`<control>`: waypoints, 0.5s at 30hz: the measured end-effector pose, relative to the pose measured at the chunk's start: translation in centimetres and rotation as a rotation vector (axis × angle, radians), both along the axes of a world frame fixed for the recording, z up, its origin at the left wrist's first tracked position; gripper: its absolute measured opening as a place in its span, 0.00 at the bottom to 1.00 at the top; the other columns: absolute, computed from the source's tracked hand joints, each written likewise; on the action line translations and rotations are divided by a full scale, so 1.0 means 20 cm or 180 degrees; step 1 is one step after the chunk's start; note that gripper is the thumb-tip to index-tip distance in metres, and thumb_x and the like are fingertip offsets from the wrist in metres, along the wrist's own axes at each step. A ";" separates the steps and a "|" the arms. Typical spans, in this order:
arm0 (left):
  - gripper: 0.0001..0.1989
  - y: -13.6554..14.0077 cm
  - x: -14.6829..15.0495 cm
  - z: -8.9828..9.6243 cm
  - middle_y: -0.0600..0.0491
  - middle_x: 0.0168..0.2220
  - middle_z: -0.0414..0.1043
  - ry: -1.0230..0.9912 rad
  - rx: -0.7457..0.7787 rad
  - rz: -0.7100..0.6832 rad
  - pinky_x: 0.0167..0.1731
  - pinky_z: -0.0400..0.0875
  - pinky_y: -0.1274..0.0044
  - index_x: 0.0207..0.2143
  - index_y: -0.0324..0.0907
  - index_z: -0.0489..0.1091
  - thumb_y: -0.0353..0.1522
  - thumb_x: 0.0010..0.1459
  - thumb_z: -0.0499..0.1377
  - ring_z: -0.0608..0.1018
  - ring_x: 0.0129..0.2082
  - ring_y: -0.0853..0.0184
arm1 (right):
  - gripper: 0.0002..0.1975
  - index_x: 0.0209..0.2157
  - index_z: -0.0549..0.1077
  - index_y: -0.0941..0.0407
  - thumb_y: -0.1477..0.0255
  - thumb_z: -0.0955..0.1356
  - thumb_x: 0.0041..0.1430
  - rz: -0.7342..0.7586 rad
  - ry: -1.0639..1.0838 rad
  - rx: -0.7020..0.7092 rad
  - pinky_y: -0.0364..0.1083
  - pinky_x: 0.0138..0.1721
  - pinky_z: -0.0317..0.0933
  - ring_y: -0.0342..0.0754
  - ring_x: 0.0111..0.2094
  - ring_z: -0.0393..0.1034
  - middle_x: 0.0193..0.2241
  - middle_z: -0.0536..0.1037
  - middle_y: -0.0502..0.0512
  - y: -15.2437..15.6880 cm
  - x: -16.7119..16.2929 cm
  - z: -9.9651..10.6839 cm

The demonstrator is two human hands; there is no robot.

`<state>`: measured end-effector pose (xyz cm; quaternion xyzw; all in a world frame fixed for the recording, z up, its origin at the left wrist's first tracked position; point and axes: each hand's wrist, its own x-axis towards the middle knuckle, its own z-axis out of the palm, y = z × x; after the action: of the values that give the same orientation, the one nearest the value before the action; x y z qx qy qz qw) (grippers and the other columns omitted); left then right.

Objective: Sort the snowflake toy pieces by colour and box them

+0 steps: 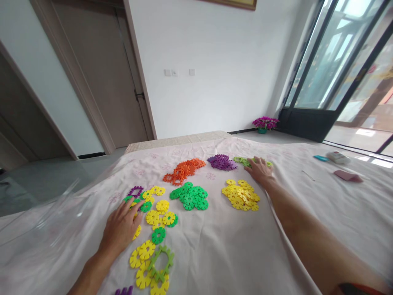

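Observation:
My left hand (120, 225) reaches over the loose mixed pieces at the left, fingers apart and resting on or just above yellow and green notched discs. A purple square frame piece (135, 191) lies just beyond its fingertips. My right hand (260, 170) is stretched out, palm down, over a small group of light green frame pieces (240, 160), partly hiding them. In front of it sits a pile of yellow notched discs (241, 196). Nearer me, a light green oval frame piece (161, 263) lies on yellow discs (146, 249).
Orange pieces (184, 170), purple pieces (221, 162) and green discs (189, 196) form separate piles on the pale cloth (215, 246). At the right lie a pink item (348, 176), a white object (337, 157) and a blue item (320, 157). Clear plastic (52, 221) spreads at the left.

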<state>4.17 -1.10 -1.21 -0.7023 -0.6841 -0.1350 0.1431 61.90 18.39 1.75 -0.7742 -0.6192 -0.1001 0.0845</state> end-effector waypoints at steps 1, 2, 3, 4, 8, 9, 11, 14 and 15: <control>0.21 0.00 0.00 0.00 0.49 0.62 0.66 0.0022 -0.0010 0.0003 0.61 0.61 0.64 0.57 0.50 0.71 0.36 0.64 0.50 0.67 0.63 0.57 | 0.28 0.66 0.58 0.43 0.53 0.57 0.67 -0.0021 -0.0020 -0.0065 0.74 0.57 0.46 0.66 0.66 0.41 0.69 0.51 0.59 0.03 0.02 0.01; 0.21 0.00 0.00 0.01 0.49 0.62 0.66 0.0050 -0.0024 0.0012 0.61 0.61 0.65 0.57 0.50 0.71 0.36 0.65 0.50 0.66 0.63 0.57 | 0.29 0.66 0.57 0.43 0.53 0.57 0.67 -0.0043 -0.0033 -0.0126 0.75 0.57 0.44 0.67 0.67 0.39 0.69 0.50 0.59 0.05 0.03 0.02; 0.21 0.00 0.01 0.01 0.49 0.62 0.66 0.0077 -0.0040 0.0030 0.61 0.61 0.64 0.57 0.51 0.71 0.36 0.65 0.50 0.66 0.63 0.57 | 0.29 0.67 0.56 0.43 0.52 0.56 0.67 -0.0068 -0.0035 -0.0160 0.76 0.57 0.43 0.67 0.67 0.38 0.70 0.48 0.59 0.06 0.03 0.03; 0.21 0.00 0.01 0.01 0.49 0.62 0.66 0.0095 -0.0056 0.0052 0.61 0.61 0.64 0.57 0.51 0.71 0.36 0.65 0.50 0.66 0.63 0.57 | 0.30 0.68 0.55 0.43 0.52 0.55 0.67 -0.0098 -0.0023 -0.0150 0.77 0.57 0.42 0.68 0.68 0.37 0.70 0.47 0.60 0.07 0.02 0.05; 0.21 -0.01 0.02 0.03 0.48 0.62 0.66 0.0066 -0.0115 0.0092 0.60 0.62 0.63 0.58 0.50 0.71 0.37 0.65 0.50 0.67 0.63 0.55 | 0.30 0.68 0.55 0.46 0.53 0.53 0.69 0.0156 0.0097 0.0245 0.73 0.61 0.40 0.66 0.68 0.40 0.70 0.50 0.59 -0.01 -0.19 0.15; 0.21 -0.01 0.02 0.04 0.48 0.62 0.66 0.0043 -0.0116 0.0081 0.60 0.62 0.63 0.58 0.50 0.71 0.37 0.65 0.50 0.67 0.63 0.55 | 0.29 0.67 0.57 0.46 0.53 0.53 0.69 0.0446 0.0123 0.0314 0.70 0.63 0.41 0.64 0.68 0.41 0.69 0.52 0.58 -0.06 -0.29 0.18; 0.21 -0.02 0.02 0.04 0.47 0.62 0.66 -0.0029 -0.0097 0.0061 0.60 0.62 0.63 0.57 0.50 0.71 0.36 0.65 0.51 0.67 0.62 0.55 | 0.28 0.67 0.59 0.46 0.54 0.53 0.70 0.1187 0.0167 0.0342 0.64 0.65 0.42 0.60 0.68 0.43 0.69 0.55 0.56 -0.19 -0.53 0.21; 0.20 -0.02 0.02 0.05 0.48 0.62 0.67 -0.0161 -0.0078 0.0044 0.61 0.61 0.63 0.56 0.51 0.72 0.37 0.64 0.52 0.67 0.62 0.56 | 0.30 0.67 0.58 0.44 0.50 0.57 0.67 0.2416 0.0164 0.0158 0.62 0.67 0.38 0.59 0.69 0.41 0.69 0.55 0.52 -0.44 -0.91 0.22; 0.20 -0.02 0.02 0.05 0.48 0.62 0.67 -0.0188 -0.0081 0.0041 0.61 0.61 0.63 0.56 0.51 0.72 0.37 0.64 0.52 0.67 0.63 0.56 | 0.32 0.67 0.57 0.42 0.48 0.59 0.66 0.2753 0.0160 0.0049 0.64 0.66 0.37 0.60 0.69 0.40 0.69 0.54 0.51 -0.51 -1.03 0.21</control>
<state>4.64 -1.51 -0.27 -0.6954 -0.6942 -0.1460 0.1148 41.25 8.10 5.98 -0.4451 -0.8836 -0.0412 0.1396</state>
